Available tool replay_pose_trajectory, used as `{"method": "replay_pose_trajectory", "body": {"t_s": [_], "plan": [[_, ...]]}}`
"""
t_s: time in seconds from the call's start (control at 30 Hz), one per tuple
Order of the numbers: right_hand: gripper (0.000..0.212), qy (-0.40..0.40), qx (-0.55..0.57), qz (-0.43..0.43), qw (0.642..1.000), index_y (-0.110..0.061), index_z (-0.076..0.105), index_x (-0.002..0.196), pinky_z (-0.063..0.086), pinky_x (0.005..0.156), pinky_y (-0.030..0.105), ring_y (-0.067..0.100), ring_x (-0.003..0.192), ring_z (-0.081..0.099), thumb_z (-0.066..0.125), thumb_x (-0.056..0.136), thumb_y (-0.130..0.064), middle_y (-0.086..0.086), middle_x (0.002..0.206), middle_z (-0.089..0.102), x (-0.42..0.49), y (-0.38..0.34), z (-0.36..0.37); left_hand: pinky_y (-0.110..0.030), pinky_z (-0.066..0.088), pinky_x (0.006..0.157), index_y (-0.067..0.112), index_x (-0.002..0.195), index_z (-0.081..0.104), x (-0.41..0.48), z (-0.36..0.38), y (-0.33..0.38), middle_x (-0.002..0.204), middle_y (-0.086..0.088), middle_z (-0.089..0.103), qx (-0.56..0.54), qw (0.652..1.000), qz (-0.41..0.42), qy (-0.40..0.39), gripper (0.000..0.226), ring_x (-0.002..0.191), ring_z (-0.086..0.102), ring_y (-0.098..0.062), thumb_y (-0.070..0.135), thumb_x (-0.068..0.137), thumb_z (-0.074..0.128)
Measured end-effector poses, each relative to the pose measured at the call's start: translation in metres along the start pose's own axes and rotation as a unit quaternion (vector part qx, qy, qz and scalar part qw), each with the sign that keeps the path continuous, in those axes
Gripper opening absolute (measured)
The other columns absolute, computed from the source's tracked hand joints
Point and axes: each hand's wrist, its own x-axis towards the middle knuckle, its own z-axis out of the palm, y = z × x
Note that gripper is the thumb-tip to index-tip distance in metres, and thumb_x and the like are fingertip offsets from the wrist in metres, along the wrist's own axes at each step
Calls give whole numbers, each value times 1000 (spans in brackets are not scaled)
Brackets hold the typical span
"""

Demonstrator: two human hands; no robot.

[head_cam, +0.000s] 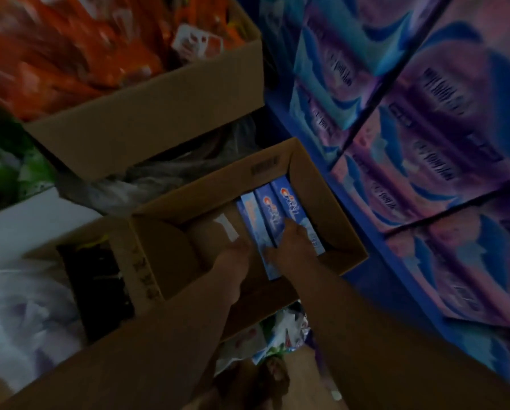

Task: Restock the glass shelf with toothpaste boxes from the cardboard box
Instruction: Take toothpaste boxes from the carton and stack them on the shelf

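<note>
Three toothpaste boxes (270, 211) lie side by side along the carton's (321, 196) right wall, long axes running away from me. My right hand (292, 245) rests on their near ends and my left hand (236, 257) touches the leftmost one's flank. It is too dark to tell whether either grip has closed.

"Crest" — on blue toothpaste boxes (273, 213)

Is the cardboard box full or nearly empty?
Nearly empty: the cardboard box holds three visible blue toothpaste boxes along its right side; bare cardboard floor shows beside them.
</note>
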Motion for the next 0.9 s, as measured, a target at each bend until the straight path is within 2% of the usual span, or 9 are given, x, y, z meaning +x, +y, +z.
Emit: {"method": "replay_pose_trajectory", "body": {"t_s": [0.1, 0.2, 0.3, 0.47, 0.63, 0.7, 0.77, 0.9], "plan": [[81, 9, -10, 22, 1000, -13, 20, 148, 38, 107, 45, 35, 130, 37, 69, 86, -33, 14, 147, 24, 16, 5, 10, -47, 46, 102, 11, 134, 50, 17, 14, -1, 132, -11, 57, -49, 998, 1, -43, 39, 117, 56, -34, 27, 101, 42], [80, 29, -40, 44, 998, -10, 24, 144, 39, 104, 43, 33, 128, 40, 69, 84, -39, 14, 145, 28, 24, 8, 25, -54, 46, 100, 10, 131, 51, 35, 25, -8, 130, -19, 58, -140, 988, -25, -58, 38, 116, 57, -39, 29, 99, 45], [68, 61, -101, 58, 991, -11, 25, 144, 36, 104, 41, 30, 130, 42, 59, 91, -38, 13, 147, 32, 23, 9, 39, -51, 49, 97, 11, 123, 54, 36, 29, -12, 121, -16, 63, -174, 982, -25, -68, 29, 113, 60, -36, 26, 100, 45], [75, 101, -93, 60, 989, -12, 20, 144, 37, 103, 44, 33, 128, 43, 59, 89, -43, 16, 141, 37, 23, 14, 48, -49, 49, 98, 11, 118, 58, 43, 24, -12, 114, -14, 66, -213, 973, -50, -73, 30, 108, 63, -32, 31, 97, 51], [85, 61, 24, 101, 993, -15, 18, 141, 44, 98, 51, 37, 120, 45, 69, 78, -41, 17, 136, 32, 23, 2, 35, -46, 54, 92, 10, 111, 66, 34, 18, -1, 106, -15, 72, -167, 981, -31, -90, 28, 98, 69, -31, 29, 94, 56], [92, 16, 92, 118, 989, -17, 19, 140, 47, 94, 48, 35, 116, 46, 76, 71, -40, 14, 133, 31, 20, -2, 19, -44, 55, 91, 9, 114, 66, 27, 13, 3, 108, -15, 71, -164, 982, -11, -92, 30, 99, 69, -30, 29, 96, 53], [87, -24, 180, 122, 976, -18, 27, 134, 51, 88, 43, 31, 112, 50, 78, 66, -38, 11, 128, 37, 13, -5, -1, -44, 53, 93, 8, 120, 62, 17, 8, 9, 114, -14, 69, -169, 980, 5, -109, 35, 104, 66, -30, 32, 98, 50], [79, -67, 277, 82, 955, -15, 30, 130, 56, 85, 42, 24, 100, 60, 76, 67, -29, 8, 113, 55, -17, -19, -34, -41, 54, 80, 10, 127, 58, -18, 0, 32, 120, -12, 66, -208, 960, 5, -186, 39, 103, 65, -28, 34, 97, 50]]}}
